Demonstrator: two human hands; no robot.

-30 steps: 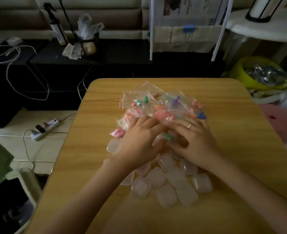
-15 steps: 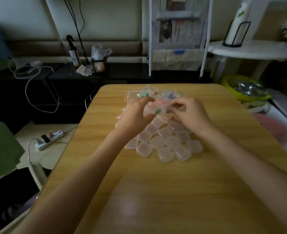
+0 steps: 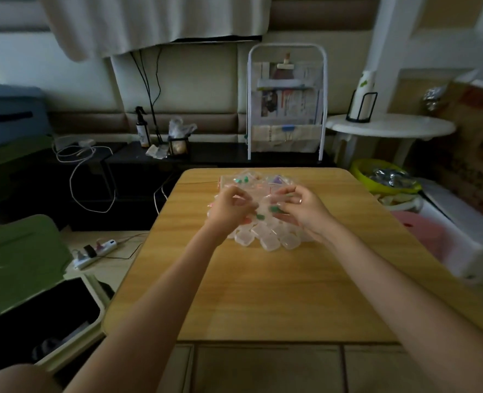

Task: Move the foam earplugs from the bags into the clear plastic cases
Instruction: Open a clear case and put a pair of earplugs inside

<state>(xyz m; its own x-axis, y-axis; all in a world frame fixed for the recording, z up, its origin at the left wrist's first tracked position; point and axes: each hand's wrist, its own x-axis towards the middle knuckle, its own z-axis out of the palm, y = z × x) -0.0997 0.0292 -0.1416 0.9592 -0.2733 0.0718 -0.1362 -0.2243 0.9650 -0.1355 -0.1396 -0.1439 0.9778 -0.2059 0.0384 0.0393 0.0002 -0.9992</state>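
Both my hands are raised a little above the wooden table point(image 3: 277, 293) and hold one small clear bag point(image 3: 263, 202) between them. My left hand point(image 3: 230, 207) pinches its left side, my right hand point(image 3: 300, 207) its right side. Green foam earplugs point(image 3: 274, 209) show inside the bag. Behind my hands lies a heap of more clear bags point(image 3: 251, 180) with green, purple and pink earplugs. Several small clear plastic cases point(image 3: 268, 241) lie clustered on the table just below my hands, lids closed as far as I can tell.
A low black shelf point(image 3: 121, 160) with a spray bottle point(image 3: 142, 129) stands beyond the table. A white magazine rack point(image 3: 287, 103) and a round white side table point(image 3: 390, 127) are at the back right. A power strip point(image 3: 95, 252) lies on the floor to the left.
My hands have lifted one bag of green earplugs off the heap and now hold it above the cases. The camera has tilted up, showing more of the room.
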